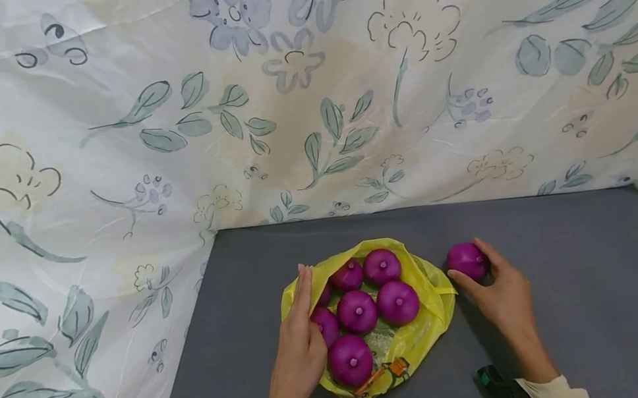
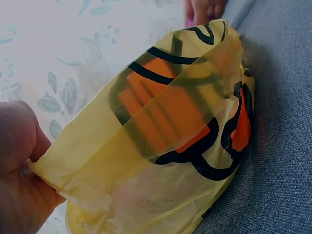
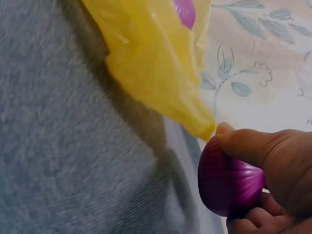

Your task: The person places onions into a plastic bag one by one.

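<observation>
A yellow plastic bag point(image 1: 433, 291) lies wide open on the grey cloth, with several purple red onions point(image 1: 358, 311) inside. My left hand point(image 1: 301, 354) is at the bag's left side; in the left wrist view its thumb and fingers pinch the rim. Orange and black print point(image 2: 165, 107) shows on the bag's outside there. Just right of the bag, my right hand point(image 1: 509, 298) grips one red onion point(image 1: 467, 261) between thumb and fingers. The right wrist view shows this onion's ribbed skin point(image 3: 225, 180) close to a pointed corner of the bag.
Grey cloth point(image 1: 594, 298) covers the table. Behind it and on the left hangs a pale curtain point(image 1: 301, 154) with leaves and flowers. A dark strap with a green piece point(image 1: 490, 378) is by my right wrist, next to a cream sleeve point(image 1: 552, 393).
</observation>
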### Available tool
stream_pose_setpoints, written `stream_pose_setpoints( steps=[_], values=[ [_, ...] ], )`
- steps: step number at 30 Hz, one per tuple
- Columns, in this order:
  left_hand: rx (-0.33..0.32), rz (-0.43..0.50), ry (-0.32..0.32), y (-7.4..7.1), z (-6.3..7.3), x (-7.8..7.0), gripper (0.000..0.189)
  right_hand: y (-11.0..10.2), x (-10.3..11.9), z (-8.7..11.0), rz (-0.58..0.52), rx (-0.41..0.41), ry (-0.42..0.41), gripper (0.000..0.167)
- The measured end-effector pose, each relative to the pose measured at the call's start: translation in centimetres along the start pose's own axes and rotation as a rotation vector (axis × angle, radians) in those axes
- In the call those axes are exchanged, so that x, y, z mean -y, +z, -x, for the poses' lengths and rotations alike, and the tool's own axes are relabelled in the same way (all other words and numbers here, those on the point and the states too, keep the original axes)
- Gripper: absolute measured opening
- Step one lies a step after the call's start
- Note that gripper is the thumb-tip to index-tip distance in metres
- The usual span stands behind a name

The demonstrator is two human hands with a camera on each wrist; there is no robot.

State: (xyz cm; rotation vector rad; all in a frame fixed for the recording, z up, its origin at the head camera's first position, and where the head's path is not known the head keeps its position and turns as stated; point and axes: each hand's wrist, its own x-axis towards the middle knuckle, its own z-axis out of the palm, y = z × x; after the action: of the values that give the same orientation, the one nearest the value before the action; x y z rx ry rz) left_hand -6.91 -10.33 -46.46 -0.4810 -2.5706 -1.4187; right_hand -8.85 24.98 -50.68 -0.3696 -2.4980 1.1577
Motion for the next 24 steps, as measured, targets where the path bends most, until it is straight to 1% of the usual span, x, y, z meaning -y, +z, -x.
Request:
stream_pose_setpoints(
  steps=[4,7,13,16,24],
  values=[
    [-0.001,-0.003,0.015,0.0,0.0,0.0,0.092,-0.4,0.7,0.1,-0.032,-0.014,-0.014,0.085],
    [0.002,-0.001,0.014,0.1,0.0,0.0,0.092,-0.7,1.4,0.3,-0.061,-0.02,-0.018,0.085],
    [0.023,0.006,-0.019,0.1,0.1,-0.1,0.092,-1.2,2.7,0.8,-0.125,-0.037,-0.006,0.085],
    [0.029,0.006,-0.027,0.1,0.1,-0.2,0.092,-1.2,3.4,1.0,-0.157,-0.049,-0.012,0.085],
    [0.012,-0.01,0.003,0.2,0.0,-0.2,0.09,-1.2,4.8,2.2,-0.209,-0.021,-0.044,0.083]
  ],
)
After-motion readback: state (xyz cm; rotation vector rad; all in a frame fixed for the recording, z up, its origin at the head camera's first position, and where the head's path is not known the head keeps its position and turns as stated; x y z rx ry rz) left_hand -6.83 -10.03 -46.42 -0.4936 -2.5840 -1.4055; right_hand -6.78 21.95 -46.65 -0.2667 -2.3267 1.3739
